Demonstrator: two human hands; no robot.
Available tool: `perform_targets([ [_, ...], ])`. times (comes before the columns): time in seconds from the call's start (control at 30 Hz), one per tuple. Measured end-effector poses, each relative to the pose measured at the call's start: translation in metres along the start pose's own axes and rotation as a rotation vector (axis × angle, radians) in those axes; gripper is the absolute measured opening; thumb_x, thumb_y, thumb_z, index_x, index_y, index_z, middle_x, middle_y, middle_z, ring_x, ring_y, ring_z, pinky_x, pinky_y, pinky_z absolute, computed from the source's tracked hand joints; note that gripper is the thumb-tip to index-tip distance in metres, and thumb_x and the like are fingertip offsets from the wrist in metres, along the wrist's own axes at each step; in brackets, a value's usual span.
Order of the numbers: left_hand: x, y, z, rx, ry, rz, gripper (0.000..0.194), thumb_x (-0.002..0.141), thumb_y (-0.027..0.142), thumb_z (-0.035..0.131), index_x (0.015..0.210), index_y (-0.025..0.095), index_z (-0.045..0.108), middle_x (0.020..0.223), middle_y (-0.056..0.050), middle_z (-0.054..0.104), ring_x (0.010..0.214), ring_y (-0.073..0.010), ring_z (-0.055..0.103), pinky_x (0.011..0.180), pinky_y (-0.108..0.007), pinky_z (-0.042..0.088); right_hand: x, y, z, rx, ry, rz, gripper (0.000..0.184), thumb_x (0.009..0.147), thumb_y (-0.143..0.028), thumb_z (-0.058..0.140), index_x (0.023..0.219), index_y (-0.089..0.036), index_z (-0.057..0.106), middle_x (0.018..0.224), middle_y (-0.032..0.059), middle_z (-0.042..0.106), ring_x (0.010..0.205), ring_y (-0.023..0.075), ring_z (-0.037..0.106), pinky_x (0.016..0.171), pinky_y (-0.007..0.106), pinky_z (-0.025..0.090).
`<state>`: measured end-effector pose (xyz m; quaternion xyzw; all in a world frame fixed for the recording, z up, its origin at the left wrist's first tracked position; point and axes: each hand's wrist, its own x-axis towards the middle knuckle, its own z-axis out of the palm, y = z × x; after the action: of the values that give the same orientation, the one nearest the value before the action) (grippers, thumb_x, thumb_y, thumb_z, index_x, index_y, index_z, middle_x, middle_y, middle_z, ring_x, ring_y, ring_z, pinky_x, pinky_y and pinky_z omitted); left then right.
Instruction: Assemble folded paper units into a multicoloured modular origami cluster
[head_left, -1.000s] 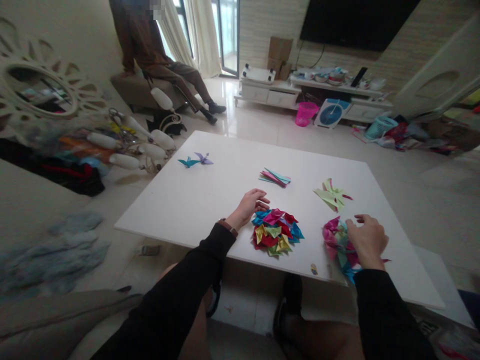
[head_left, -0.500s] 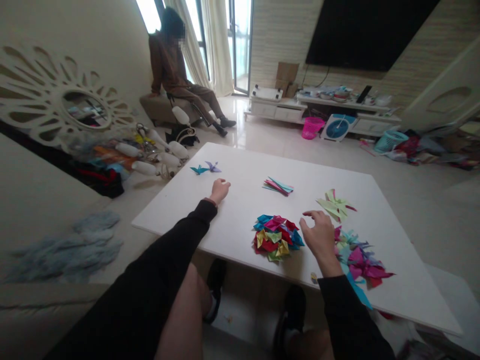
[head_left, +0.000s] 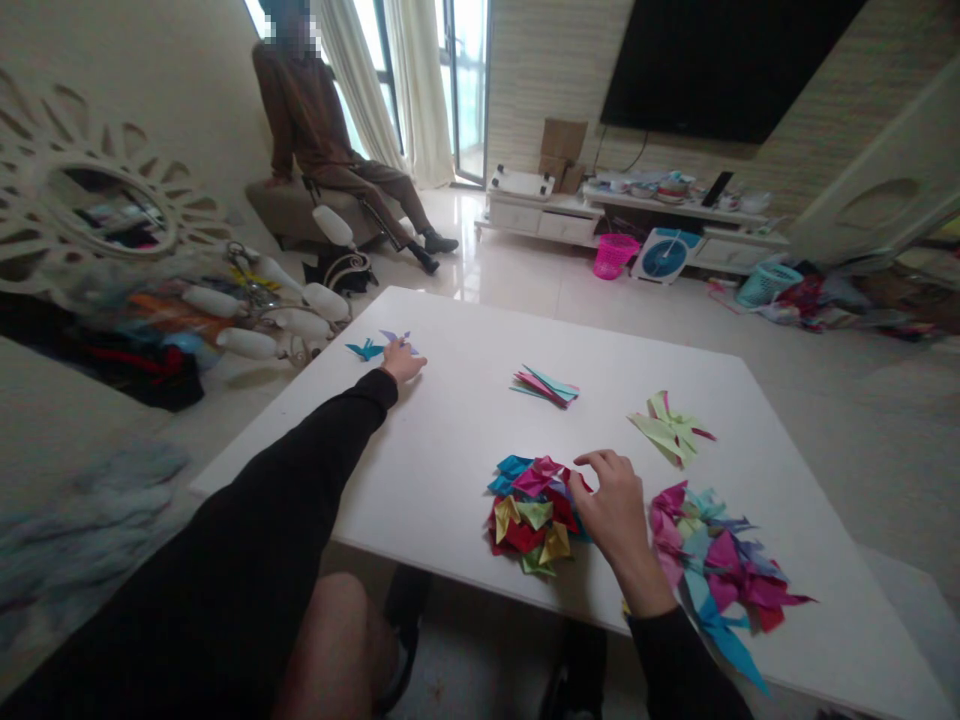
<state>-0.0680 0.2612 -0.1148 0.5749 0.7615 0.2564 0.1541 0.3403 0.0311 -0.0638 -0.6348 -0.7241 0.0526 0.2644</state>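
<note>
My left hand is at the far left of the white table, over the near side of a purple paper crane, which it partly hides. Its thumb and fingers are apart; whether they touch the crane is hard to see. Just left of it lies a teal paper crane. My right hand hovers at the right edge of a pile of folded paper pieces in red, blue, yellow and green. Thumb and forefinger are curved with a gap between them, and nothing shows in the hand.
Mid-table lies a bundle of pink and teal folded strips. Pale green folded pieces are at the right, with a heap of colourful paper cranes nearer. Beyond the table's left side stand a white-shaded lamp and a seated person.
My left hand has moved left and away from me to the purple crane. My right hand has shifted slightly left toward the folded pile. The view has turned a little.
</note>
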Motion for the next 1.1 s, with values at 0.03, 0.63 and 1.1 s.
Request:
perform_targets([
  [0.03, 0.0, 0.0, 0.0, 0.009, -0.003, -0.003, 0.037, 0.068, 0.028, 0.07, 0.1, 0.011, 0.067, 0.134, -0.024, 0.059, 0.139, -0.0411, 0.036, 0.113, -0.052, 0.026, 0.001, 0.001, 0.001, 0.005, -0.003, 0.0, 0.009, 0.087, -0.026, 0.058, 0.09, -0.024, 0.067, 0.098, 0.0073, 0.068, 0.096, 0.0285, 0.058, 0.083, 0.041, 0.042],
  [0.63, -0.242, 0.151, -0.015, -0.901, -0.069, 0.13, 0.007, 0.075, 0.022, 0.076, 0.081, 0.019, 0.075, 0.085, -0.006, 0.075, 0.083, -0.0183, 0.07, 0.086, -0.033, 0.055, -0.008, -0.007, -0.016, 0.499, 0.041, 0.159, 0.019, 0.082, -0.036, 0.058, 0.088, -0.021, 0.068, 0.094, 0.0078, 0.07, 0.089, 0.0261, 0.062, 0.081, 0.041, 0.048],
  [1.1, -0.258, 0.166, 0.018, -1.154, -0.436, 0.061, 0.036, 0.069, 0.031, 0.084, 0.092, 0.017, 0.061, 0.072, -0.002, 0.073, 0.069, -0.0148, 0.066, 0.067, -0.025, 0.047, 0.007, -0.013, -0.014, 0.802, -0.051, 0.339, 0.037, 0.082, -0.052, 0.062, 0.085, -0.017, 0.074, 0.084, 0.0102, 0.074, 0.082, 0.0242, 0.066, 0.073, 0.035, 0.051],
])
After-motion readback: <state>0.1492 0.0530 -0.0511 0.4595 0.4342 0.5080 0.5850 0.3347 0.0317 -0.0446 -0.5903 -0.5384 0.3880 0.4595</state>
